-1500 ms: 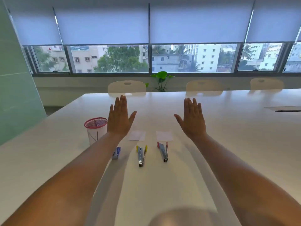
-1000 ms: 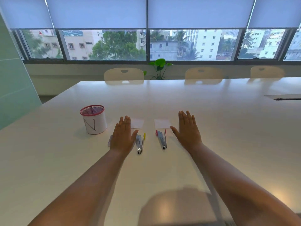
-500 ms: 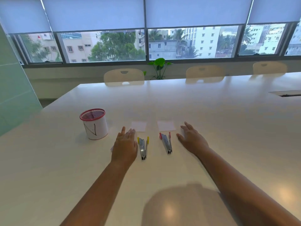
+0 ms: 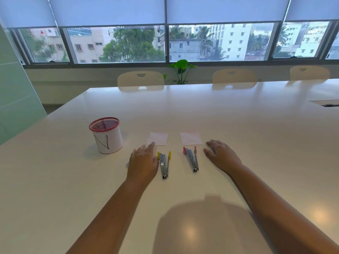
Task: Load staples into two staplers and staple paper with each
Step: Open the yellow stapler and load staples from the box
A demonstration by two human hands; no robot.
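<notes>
Both hands lie flat on the white table (image 4: 256, 136), fingers straight, holding nothing. The left hand (image 4: 143, 162) is beside the yellow stapler (image 4: 164, 165) — the right hand (image 4: 221, 155) beside the red stapler (image 4: 191, 160). Two paper squares (image 4: 157, 138) sit just behind.

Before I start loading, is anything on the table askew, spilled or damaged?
Nothing stands out. The yellow stapler and red stapler lie side by side, each below its own paper square. The cup stands upright. Both hands rest flat.
</notes>
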